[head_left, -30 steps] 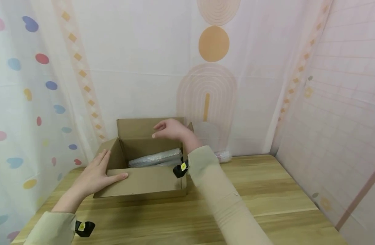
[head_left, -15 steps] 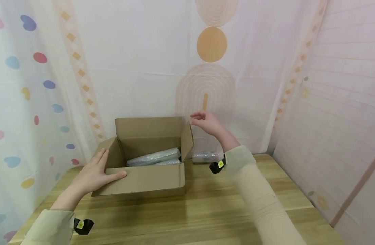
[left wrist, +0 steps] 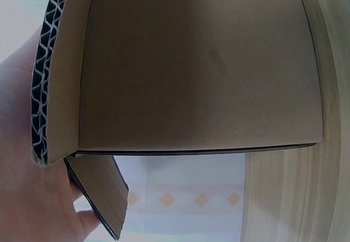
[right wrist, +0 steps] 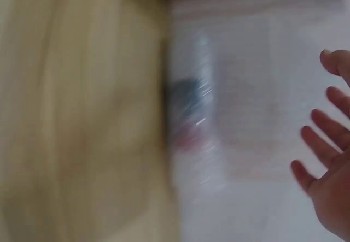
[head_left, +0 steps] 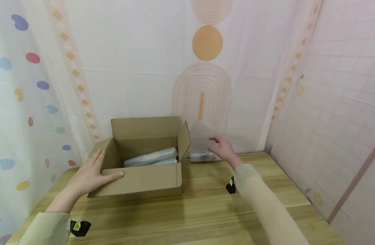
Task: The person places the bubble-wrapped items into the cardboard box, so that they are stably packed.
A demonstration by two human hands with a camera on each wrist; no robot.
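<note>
Left hand [head_left: 92, 175]: open, flat against cardboard box [head_left: 144, 180], lower left.
Right hand [head_left: 224, 149]: open, fingers spread, at wrapped bundle [head_left: 201, 156], frame centre.

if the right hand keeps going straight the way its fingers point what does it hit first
Most likely the bubble-wrapped bundle lying on the table just right of the cardboard box. The right hand is open, fingers aimed at it from close by. Whether they already touch is unclear; the curtain hangs right behind.

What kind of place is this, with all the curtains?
Probably a small packing spot set up indoors: a wooden table closed in by patterned curtains, with an open cardboard box holding wrapped bundles.
</note>
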